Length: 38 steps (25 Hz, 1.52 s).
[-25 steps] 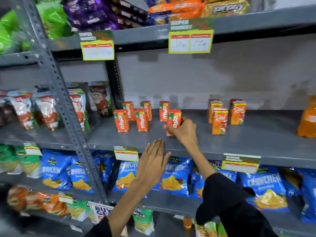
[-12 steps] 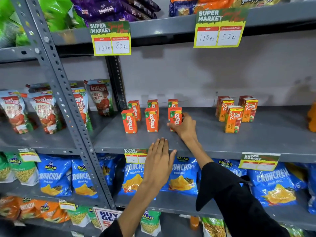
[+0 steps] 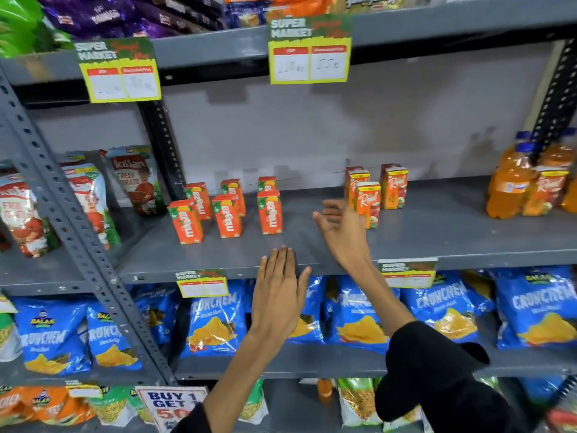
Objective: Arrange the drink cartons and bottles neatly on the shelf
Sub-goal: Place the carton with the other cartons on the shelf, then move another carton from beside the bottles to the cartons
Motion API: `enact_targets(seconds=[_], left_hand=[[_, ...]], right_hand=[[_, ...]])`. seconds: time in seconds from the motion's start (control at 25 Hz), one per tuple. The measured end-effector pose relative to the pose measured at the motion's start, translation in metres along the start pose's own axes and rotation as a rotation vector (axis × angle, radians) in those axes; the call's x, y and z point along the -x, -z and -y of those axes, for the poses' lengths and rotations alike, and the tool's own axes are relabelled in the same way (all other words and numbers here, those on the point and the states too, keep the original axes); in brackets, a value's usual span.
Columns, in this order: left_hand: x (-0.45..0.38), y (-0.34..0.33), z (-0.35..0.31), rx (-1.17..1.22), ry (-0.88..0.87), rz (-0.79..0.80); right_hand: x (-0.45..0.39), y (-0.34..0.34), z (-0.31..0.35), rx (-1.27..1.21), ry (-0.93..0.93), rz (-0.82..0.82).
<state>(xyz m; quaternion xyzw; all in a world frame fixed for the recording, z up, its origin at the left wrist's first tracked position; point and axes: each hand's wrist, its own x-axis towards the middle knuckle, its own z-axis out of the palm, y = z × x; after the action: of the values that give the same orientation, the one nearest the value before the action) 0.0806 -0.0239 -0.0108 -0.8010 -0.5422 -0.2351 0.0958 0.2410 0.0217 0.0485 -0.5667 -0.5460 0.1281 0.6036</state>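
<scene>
Orange cartons stood in rows on the grey shelf.
Right hand hovered spread and empty between Maaza cartons and Real cartons; left hand, fingers flat together, rested at the shelf edge below.

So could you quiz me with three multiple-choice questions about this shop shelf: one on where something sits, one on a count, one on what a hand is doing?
1. Where do the orange bottles stand on the middle shelf?
A. far right
B. far left
C. centre

2. How many Maaza cartons show?
A. three
B. six
C. nine

3. What is the right hand doing?
A. gripping a bottle
B. open, holding nothing
C. holding a chip bag

Answers:
1 A, they stand by the right edge.
2 B, three in front and three behind.
3 B, its fingers are spread between the Maaza cartons and the Real cartons.
</scene>
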Motion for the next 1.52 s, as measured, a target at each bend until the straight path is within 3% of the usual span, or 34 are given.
enact_targets(seconds=[0.28, 0.52, 0.64, 0.76, 0.92, 1.36, 1.52], left_hand=[[-0.022, -0.022, -0.171, 0.062, -0.085, -0.006], [-0.035, -0.044, -0.27, 0.042, -0.097, -0.003], [-0.043, -0.05, -0.286, -0.011, -0.073, 0.033], [-0.045, -0.055, -0.291, -0.049, -0.041, 0.041], [-0.044, -0.057, -0.292, -0.046, -0.025, 0.017], [-0.045, -0.058, -0.281, -0.052, -0.063, 0.015], [-0.038, -0.052, -0.265, -0.057, -0.068, 0.01]], right_hand=[[-0.016, 0.183, -0.071, 0.244, 0.082, -0.143], [-0.049, 0.312, -0.141, 0.354, -0.088, -0.446], [-0.072, 0.346, -0.161, 0.395, -0.251, -0.433], [-0.096, 0.358, -0.172, 0.394, -0.312, -0.304], [-0.11, 0.357, -0.181, 0.286, -0.338, -0.264], [-0.064, 0.352, -0.158, 0.191, -0.241, -0.389], [-0.035, 0.314, -0.134, 0.171, -0.197, -0.338]])
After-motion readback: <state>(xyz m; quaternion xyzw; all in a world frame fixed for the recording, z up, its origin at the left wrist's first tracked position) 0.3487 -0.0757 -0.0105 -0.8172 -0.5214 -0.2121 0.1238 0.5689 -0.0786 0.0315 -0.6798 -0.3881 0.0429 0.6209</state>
